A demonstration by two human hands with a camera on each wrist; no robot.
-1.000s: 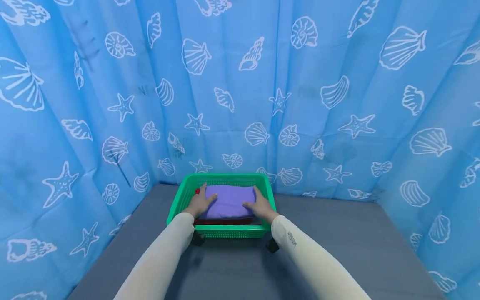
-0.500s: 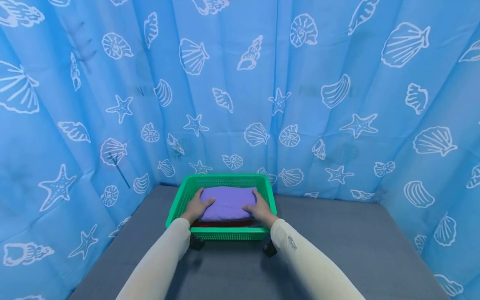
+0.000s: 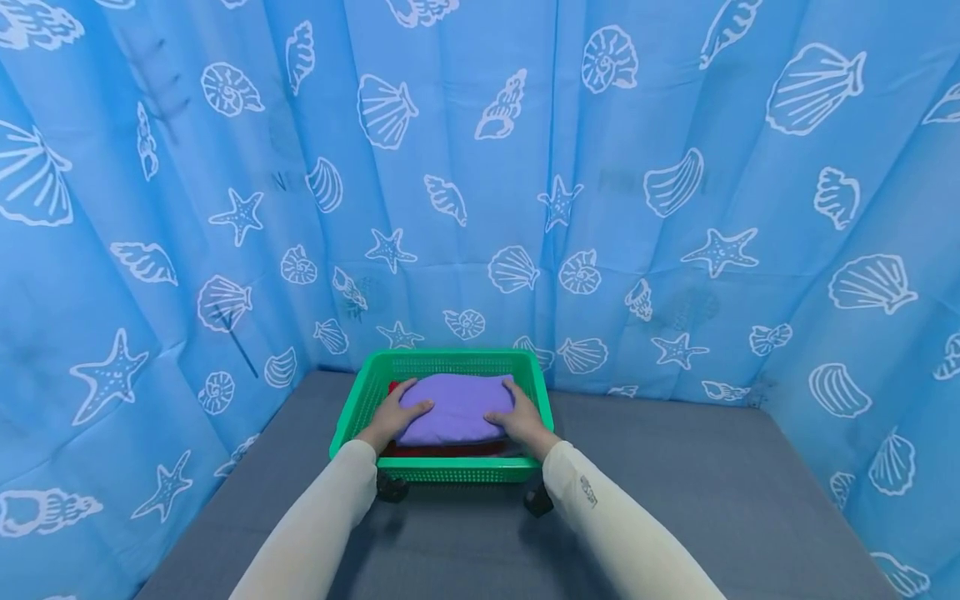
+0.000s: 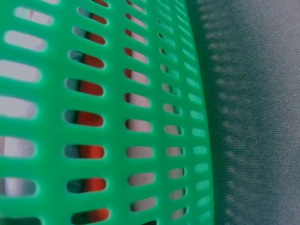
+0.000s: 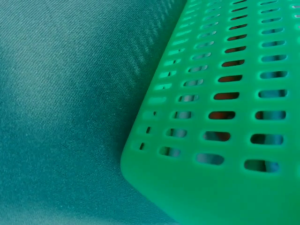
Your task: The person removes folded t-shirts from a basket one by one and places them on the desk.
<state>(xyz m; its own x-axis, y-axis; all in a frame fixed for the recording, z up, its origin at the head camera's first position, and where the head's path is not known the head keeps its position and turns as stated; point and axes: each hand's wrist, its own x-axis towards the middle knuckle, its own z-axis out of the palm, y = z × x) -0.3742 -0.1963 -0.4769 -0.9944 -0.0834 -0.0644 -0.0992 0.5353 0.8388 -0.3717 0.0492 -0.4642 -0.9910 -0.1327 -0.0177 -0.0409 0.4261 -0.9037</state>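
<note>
Purple cloth (image 3: 456, 408) sits inside green basket (image 3: 465, 463), above red item (image 3: 446, 451). Left hand (image 3: 392, 414) grips cloth toward basket's left wall, right hand (image 3: 522, 418) toward its right; thumbs on top, fingers part-spread.

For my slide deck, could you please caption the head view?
Left hand and right hand hold a purple cloth over a red item inside a green basket.

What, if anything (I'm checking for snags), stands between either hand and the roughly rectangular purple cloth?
Nothing visible: the left hand and right hand hold the roughly rectangular purple cloth directly, inside the green perforated plastic basket.
</note>
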